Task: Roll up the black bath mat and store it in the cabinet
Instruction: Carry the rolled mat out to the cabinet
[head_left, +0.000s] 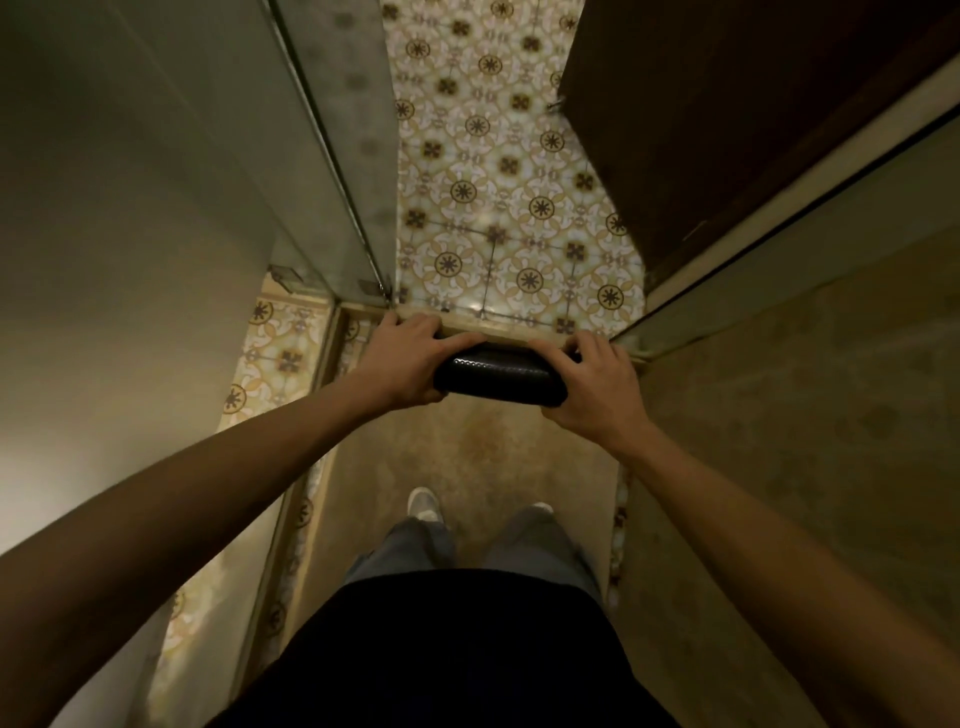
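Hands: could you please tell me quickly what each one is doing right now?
Left hand: closed on the rolled black bath mat.
Right hand: closed on the same mat.

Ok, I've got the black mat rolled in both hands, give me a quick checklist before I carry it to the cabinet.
1. Black textured bath mat fully rolled: ok, it shows as one tight roll with no loose flap in view.
2. Left hand gripping its end: ok.
3. Right hand gripping the other end: ok.
4. Raised stone threshold just ahead: not ok, it lies across the path, so step over it.
5. Patterned tile floor beyond it free of obstacles: ok where visible.
6. Cabinet open and ready: cannot tell; only a dark wooden panel shows at right.
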